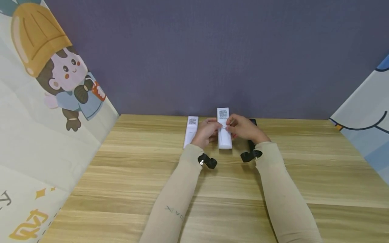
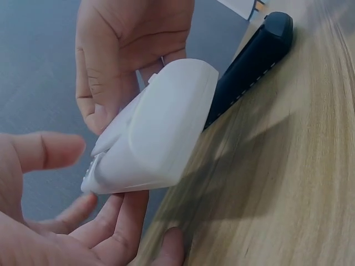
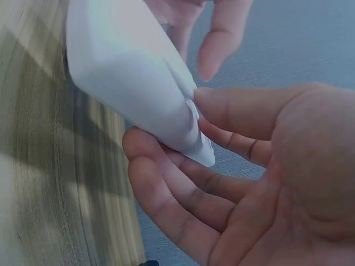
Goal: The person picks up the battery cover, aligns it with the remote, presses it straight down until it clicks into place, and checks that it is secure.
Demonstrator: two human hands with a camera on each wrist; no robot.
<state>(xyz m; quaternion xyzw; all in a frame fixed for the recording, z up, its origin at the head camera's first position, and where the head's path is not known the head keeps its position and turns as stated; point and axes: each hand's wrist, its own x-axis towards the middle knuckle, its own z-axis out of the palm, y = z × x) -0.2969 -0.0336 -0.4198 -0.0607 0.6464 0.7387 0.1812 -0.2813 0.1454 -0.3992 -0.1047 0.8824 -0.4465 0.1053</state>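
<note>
A white remote control (image 1: pixel 225 140) is held back side up above the table, its printed label at the far end. My right hand (image 1: pixel 244 128) grips it, thumb on the upper face and fingers curled beneath, as the right wrist view shows. My left hand (image 1: pixel 208 131) has its fingers curled under the other side. In the left wrist view its thumb (image 2: pixel 55 149) is raised, apart from the remote. A battery cover (image 2: pixel 113 133) appears slightly lifted along one edge. Whether batteries are inside is hidden.
A second white remote (image 1: pixel 191 130) lies label side up on the wooden table (image 1: pixel 146 168), left of my left hand. A black remote-like object (image 2: pixel 255 61) lies on the right, partly hidden by my right hand in the head view. A dark wall (image 1: pixel 212 57) stands behind.
</note>
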